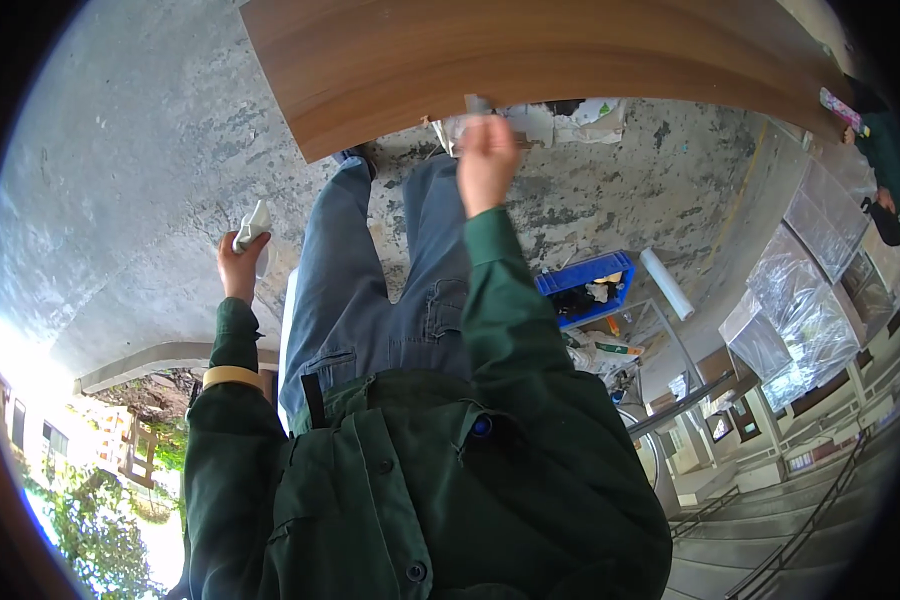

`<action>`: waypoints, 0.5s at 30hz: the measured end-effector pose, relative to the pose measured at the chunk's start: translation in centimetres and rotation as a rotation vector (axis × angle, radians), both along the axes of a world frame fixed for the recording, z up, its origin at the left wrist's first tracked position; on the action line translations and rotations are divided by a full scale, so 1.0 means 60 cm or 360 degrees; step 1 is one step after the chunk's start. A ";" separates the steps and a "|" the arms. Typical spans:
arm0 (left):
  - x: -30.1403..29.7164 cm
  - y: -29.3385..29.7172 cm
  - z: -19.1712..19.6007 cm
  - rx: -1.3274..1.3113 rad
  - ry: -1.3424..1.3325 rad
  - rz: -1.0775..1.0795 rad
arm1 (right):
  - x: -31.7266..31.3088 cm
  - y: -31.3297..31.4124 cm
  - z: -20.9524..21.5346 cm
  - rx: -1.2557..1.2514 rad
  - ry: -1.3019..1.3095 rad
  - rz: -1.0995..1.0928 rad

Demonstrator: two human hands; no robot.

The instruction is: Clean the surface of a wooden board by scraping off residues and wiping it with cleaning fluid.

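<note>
My left hand, out to the side over the concrete floor, is closed around a crumpled white cloth. Ahead of me my right hand reaches to the near edge of a brown wood-grain board. Its fingers are pinched on a small flat grey piece that touches or overlaps the board's edge; blur hides what kind of thing it is. White scraps and cardboard show on the floor just under that edge.
A blue crate with dark and pale items stands to my right, near a roll of clear film. Farther right are stacked film-wrapped packages. At the far right another person's dark sleeve and hand show by the board's end.
</note>
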State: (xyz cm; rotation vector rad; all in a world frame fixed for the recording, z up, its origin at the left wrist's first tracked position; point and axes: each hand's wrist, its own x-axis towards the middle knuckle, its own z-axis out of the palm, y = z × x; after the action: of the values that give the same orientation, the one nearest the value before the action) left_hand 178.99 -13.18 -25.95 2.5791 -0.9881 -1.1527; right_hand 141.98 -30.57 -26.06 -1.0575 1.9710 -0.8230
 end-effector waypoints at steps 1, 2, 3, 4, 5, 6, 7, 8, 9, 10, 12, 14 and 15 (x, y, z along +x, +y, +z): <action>0.011 0.017 0.002 0.0030 0.0045 0.0072 | -0.015 -0.016 0.020 0.0190 -0.0242 -0.0116; 0.010 0.019 -0.002 0.0049 0.0130 0.0121 | -0.031 -0.030 0.022 0.0040 -0.0303 -0.0247; 0.007 0.019 -0.002 0.0031 0.0131 0.0124 | -0.035 -0.038 0.025 0.0048 -0.0277 -0.0255; 0.004 0.019 -0.002 0.0034 0.0131 0.0125 | -0.033 -0.042 0.028 0.0057 -0.0252 -0.0262; 0.004 0.018 -0.002 0.0081 0.0177 0.0199 | -0.021 -0.037 0.029 0.0064 -0.0213 -0.0186; 0.005 0.018 -0.003 0.0127 0.0218 0.0275 | 0.002 -0.034 0.034 0.0071 -0.0178 -0.0110; 0.003 0.015 -0.006 0.0130 0.0208 0.0258 | 0.020 -0.022 0.028 0.0089 -0.0094 -0.0087; 0.001 0.012 -0.007 0.0132 0.0213 0.0256 | 0.042 -0.007 0.023 0.0060 0.0052 -0.0037; -0.001 0.007 -0.005 0.0130 0.0269 0.0284 | 0.064 0.009 0.016 0.0086 0.0021 0.0009; 0.008 0.013 -0.003 0.0131 0.0310 0.0320 | 0.098 0.021 0.029 0.0174 0.0084 0.0097; 0.019 0.015 0.000 0.0093 0.0306 0.0337 | 0.145 0.040 0.022 -0.0082 0.0265 0.0250; 0.018 0.008 0.008 0.0074 0.0368 0.0441 | 0.183 0.053 0.026 -0.0111 0.0216 0.0158; 0.028 0.016 0.009 0.0077 0.0353 0.0453 | 0.202 0.057 0.033 -0.0161 0.0264 0.0206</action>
State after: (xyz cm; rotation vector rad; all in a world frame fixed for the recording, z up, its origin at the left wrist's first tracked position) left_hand 180.65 -12.20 -25.44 2.4552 -0.5330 -1.3555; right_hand 154.08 -27.14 -24.07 -1.3355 1.9893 -0.7931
